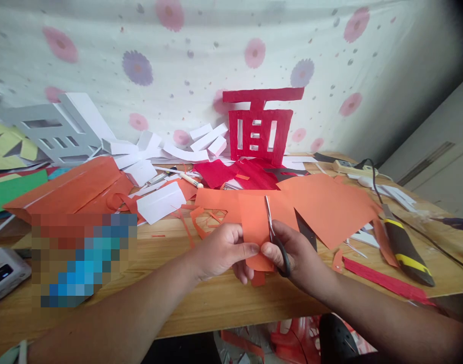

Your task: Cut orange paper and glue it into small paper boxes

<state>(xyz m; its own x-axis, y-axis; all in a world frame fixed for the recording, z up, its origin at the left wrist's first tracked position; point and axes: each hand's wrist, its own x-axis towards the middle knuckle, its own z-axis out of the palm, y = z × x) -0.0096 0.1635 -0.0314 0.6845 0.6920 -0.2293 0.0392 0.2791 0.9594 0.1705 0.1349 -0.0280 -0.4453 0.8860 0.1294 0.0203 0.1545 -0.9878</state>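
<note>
Between my hands is an upright strip of orange paper (254,217). My left hand (226,248) pinches its left side with the thumb across the front. A pair of scissors (269,215) with dark handles is in my right hand (295,253), whose thumb also rests near the paper's right edge. The blades point away from me, close along that edge; whether they are cutting into it I cannot tell. Larger orange sheets (326,205) lie on the table just behind the hands, with thin orange offcuts (203,222) to the left.
A red cut-out character (259,131) stands at the back. White folded paper pieces (161,202) and a grey character form (60,131) are at the left. A black-and-yellow tool (408,247) with a cord lies right, near a power strip (348,168). A blurred patch covers the left front.
</note>
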